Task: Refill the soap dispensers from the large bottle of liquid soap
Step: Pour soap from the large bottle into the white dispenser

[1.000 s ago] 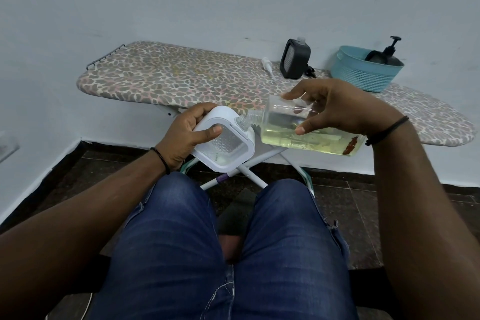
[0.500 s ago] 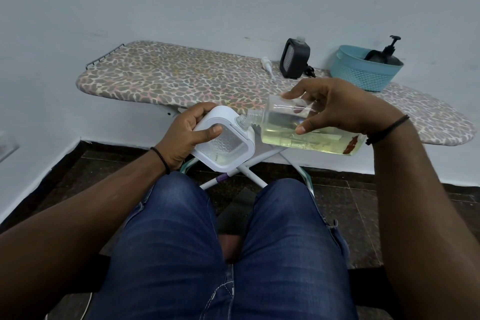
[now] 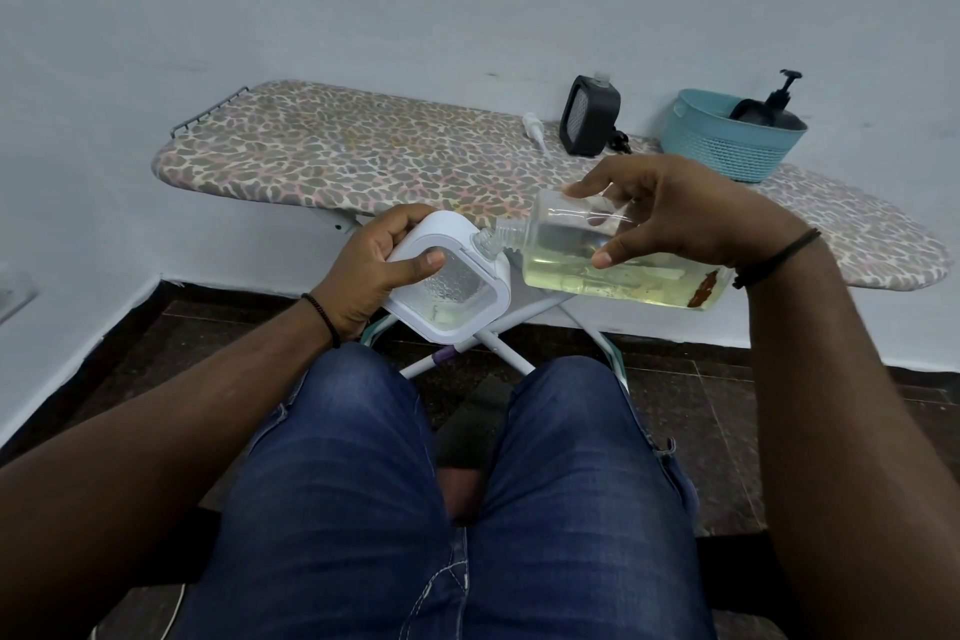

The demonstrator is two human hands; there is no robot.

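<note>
The left hand (image 3: 371,270) grips the white dispenser (image 3: 449,283) just in front of the ironing board (image 3: 363,156), fingers curled round its back, thumb pressed on its face, tilting its neck upward. Beside it, the right hand (image 3: 675,216) pinches the large soap bottle (image 3: 613,265) nearly level, mouths meeting. On the board wait a black dispenser (image 3: 589,122) and a teal basket (image 3: 727,143).

White dispenser (image 3: 447,283); yellow-green soap in clear bottle (image 3: 618,260); leopard-print ironing board (image 3: 363,156); teal basket (image 3: 727,140), upper right; black dispenser (image 3: 589,122); blue jeans (image 3: 457,509).
</note>
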